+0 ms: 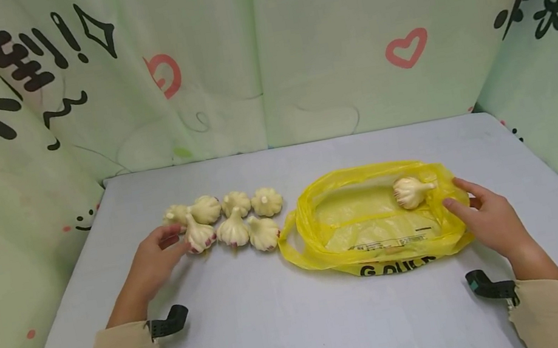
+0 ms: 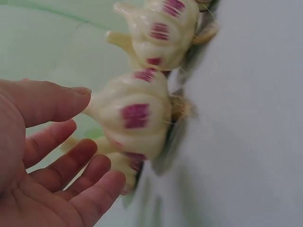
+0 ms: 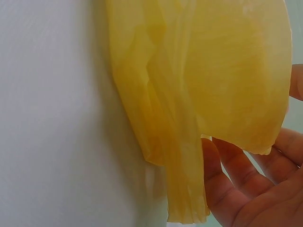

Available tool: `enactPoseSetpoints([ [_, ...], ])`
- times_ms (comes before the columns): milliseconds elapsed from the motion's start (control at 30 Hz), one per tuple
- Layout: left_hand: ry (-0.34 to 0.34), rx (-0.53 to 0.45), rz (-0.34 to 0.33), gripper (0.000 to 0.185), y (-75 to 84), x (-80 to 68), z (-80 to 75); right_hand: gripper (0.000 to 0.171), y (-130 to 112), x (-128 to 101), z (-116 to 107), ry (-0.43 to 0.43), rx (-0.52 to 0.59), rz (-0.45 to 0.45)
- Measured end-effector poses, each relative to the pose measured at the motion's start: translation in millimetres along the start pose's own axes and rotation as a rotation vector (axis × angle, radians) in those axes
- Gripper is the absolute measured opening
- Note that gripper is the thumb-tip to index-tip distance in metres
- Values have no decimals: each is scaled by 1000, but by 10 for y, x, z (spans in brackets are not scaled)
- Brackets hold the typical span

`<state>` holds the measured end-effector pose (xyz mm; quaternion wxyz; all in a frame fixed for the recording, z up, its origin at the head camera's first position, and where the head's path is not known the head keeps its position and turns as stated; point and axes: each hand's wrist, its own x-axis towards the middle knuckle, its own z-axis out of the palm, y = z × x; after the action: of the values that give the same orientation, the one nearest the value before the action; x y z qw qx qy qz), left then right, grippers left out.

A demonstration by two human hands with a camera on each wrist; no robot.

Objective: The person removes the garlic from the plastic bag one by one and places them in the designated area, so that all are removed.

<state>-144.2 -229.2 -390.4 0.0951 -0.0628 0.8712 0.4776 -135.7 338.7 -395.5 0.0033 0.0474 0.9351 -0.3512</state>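
Observation:
Several pale garlic bulbs (image 1: 233, 229), some with purple marks, lie in two rows on the left half of the table. My left hand (image 1: 161, 255) is at the left end of the near row, thumb and fingers apart beside the nearest bulb (image 2: 135, 113). In the left wrist view the thumb tip is close to its stem; whether it touches, I cannot tell. A yellow plastic bag (image 1: 326, 258) lies with its mouth spread. Inside, toward the right, sits one garlic bulb (image 1: 411, 193). My right hand (image 1: 491, 218) holds the bag's right edge between thumb and fingers.
Under everything is a table with a pale grey-white cover (image 1: 306, 335). Light green curtains (image 1: 319, 19) with black writing and a red heart stand behind it and at both sides. One bag handle (image 1: 292, 252) loops out toward the garlic.

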Motion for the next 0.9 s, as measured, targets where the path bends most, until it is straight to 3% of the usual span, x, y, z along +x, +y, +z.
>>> enactPoseSetpoints([
  [300,7,3,91,61,283,-48,30,74,-22,-13,-5,3,11,4],
  [567,-42,-41,185,57,584,-75,205,76,-42,-11,8,-2,22,14],
  [900,-120,-52,253,58,840,52,512,75,-54,-39,-10,5,13,12],
])
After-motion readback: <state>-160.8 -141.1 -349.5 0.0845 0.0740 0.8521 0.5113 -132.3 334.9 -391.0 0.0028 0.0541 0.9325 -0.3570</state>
